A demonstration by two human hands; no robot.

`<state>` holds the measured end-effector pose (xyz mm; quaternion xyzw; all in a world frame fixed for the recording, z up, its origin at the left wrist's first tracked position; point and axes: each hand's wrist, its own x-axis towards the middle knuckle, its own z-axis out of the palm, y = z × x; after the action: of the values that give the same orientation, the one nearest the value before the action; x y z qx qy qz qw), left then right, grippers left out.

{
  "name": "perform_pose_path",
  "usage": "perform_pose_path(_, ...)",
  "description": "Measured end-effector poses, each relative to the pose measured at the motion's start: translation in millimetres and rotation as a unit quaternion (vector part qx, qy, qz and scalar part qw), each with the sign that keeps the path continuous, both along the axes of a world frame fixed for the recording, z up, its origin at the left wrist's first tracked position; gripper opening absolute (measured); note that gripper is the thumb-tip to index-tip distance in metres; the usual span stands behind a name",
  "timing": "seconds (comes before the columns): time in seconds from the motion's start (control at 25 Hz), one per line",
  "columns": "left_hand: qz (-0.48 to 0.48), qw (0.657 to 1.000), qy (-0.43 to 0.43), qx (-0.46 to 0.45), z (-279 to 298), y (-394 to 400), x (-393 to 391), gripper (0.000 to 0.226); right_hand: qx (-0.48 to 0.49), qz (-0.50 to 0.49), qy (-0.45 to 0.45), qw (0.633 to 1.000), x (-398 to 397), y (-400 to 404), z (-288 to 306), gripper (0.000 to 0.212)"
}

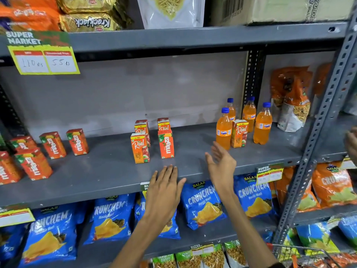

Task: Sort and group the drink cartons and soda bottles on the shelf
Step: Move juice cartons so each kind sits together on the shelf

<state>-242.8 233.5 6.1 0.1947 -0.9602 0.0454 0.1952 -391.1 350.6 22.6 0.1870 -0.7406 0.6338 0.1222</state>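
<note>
left hand (164, 188) flat, fingers spread, empty, at shelf (108, 176) front edge | right hand (222, 163) open, empty, just before Fanta bottles (224, 130) and a Real carton (239, 134) | Maaza cartons (52, 146) far left | mixed cartons (152, 142) centre | bare shelf between groups

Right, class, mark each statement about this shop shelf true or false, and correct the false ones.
1. Four Fanta bottles stand at the right end of the middle shelf. True.
2. A Real carton stands among the Fanta bottles. True.
3. The right hand is gripping a bottle. False: it is open and empty, short of the bottles.
4. The left hand holds a Maaza carton. False: it is open and flat at the shelf's front edge, holding nothing.
5. In the middle group, a Maaza carton stands beside a Real carton. True.
6. The bottle caps are red. False: they are blue.
</note>
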Motion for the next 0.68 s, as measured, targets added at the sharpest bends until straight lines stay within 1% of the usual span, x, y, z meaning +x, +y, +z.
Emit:
perform_pose_path(0.04,0.005,1.0,0.008,0.006,1.2,-3.3,4.7,0.056,0.007,0.031,-0.012,0.999,4.0,-11.8,1.5,0.055)
perform_pose_path(0.12,0.018,1.0,0.019,0.011,0.8,-12.8,16.3,0.049,0.045,0.072,-0.019,0.996,10.7,-39.4,8.7,0.062)
perform_pose_path(0.2,0.036,0.999,0.031,0.011,-0.7,-24.8,29.1,0.045,0.091,0.08,0.006,0.993,16.7,-69.5,16.2,0.069)
perform_pose_path(0.24,0.045,0.998,0.037,0.01,-1.0,-30.0,34.5,0.045,0.109,0.083,0.018,0.99,18.7,-82.9,18.8,0.071)
perform_pose_path(0.32,0.059,0.997,0.044,0.004,-1.4,-38.3,43.4,0.051,0.131,0.1,0.01,0.986,20.2,-106.9,23.7,0.071)
perform_pose_path(0.44,0.064,0.997,0.035,0.001,-5.0,-44.8,46.0,0.053,0.129,0.12,-0.029,0.984,17.5,-128.2,28.8,0.066)
perform_pose_path(0.6,0.069,0.997,0.033,-0.002,-9.8,-49.4,43.5,0.052,0.149,0.104,-0.021,0.983,13.7,-132.3,27.5,0.047)
perform_pose_path(0.68,0.069,0.997,0.027,-0.006,-10.3,-48.7,45.1,0.056,0.14,0.099,-0.026,0.985,15.6,-123.3,26.2,0.045)
